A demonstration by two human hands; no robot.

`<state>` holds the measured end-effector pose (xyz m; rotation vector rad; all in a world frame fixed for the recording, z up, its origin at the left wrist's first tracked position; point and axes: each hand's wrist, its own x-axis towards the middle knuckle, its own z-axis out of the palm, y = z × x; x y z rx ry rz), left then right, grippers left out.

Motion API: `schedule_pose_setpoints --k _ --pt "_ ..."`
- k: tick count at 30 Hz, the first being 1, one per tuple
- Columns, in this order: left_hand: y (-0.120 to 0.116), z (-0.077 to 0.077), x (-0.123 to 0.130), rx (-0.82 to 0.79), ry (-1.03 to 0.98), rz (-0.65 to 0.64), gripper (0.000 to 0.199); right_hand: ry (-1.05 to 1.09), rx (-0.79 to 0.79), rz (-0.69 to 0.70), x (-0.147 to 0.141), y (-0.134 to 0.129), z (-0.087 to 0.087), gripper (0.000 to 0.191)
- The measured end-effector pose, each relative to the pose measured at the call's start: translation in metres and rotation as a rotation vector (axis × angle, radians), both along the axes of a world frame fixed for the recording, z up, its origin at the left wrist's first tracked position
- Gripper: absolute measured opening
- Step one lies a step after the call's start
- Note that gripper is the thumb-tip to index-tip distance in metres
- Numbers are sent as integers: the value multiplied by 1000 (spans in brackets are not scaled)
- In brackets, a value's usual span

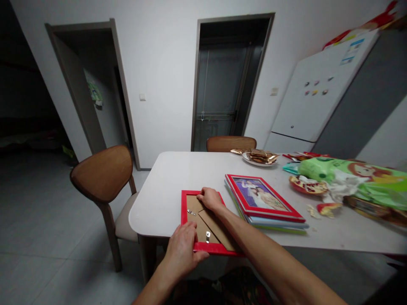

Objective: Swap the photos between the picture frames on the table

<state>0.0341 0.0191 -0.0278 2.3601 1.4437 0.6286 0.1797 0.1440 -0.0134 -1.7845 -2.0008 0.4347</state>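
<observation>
A red picture frame [184, 207] lies face down at the table's front edge, its brown backing board [200, 228] with metal hangers and a stand flap showing. My left hand [184, 243] grips the frame's near left corner, thumb along the near red edge. Near the far edge of the backing, my right hand [210, 198] rests with its fingers curled and pressed together; whatever may be under its fingertips is too small to name. My right forearm crosses over the frame's right side.
To the right lies a stack of frames [270, 218], a red one with a photo on top. Farther off are a plate of wrapped snacks [260, 159], an opened pomegranate [308, 185] and a green bag [375, 178]. A wooden chair [104, 173] stands left.
</observation>
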Motion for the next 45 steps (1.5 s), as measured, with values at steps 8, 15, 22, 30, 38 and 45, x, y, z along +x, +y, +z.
schedule_pose_setpoints --k 8,15,22,30,38,45 --pt "1 -4 0 19 -15 -3 59 -111 222 330 -12 -42 -12 25" --pt "2 -7 -2 31 -5 -17 59 -152 246 345 -11 -40 -13 26" --pt "4 -5 -2 32 -42 -25 61 -135 225 367 -9 -43 -11 27" --pt "12 -6 -10 12 -94 -24 37 -71 245 552 23 -99 0 27" --pt "16 -8 -14 13 -93 -41 38 -69 313 620 34 -119 -1 27" --pt "15 -4 -14 -3 -103 -36 61 -8 279 587 35 -101 -7 20"
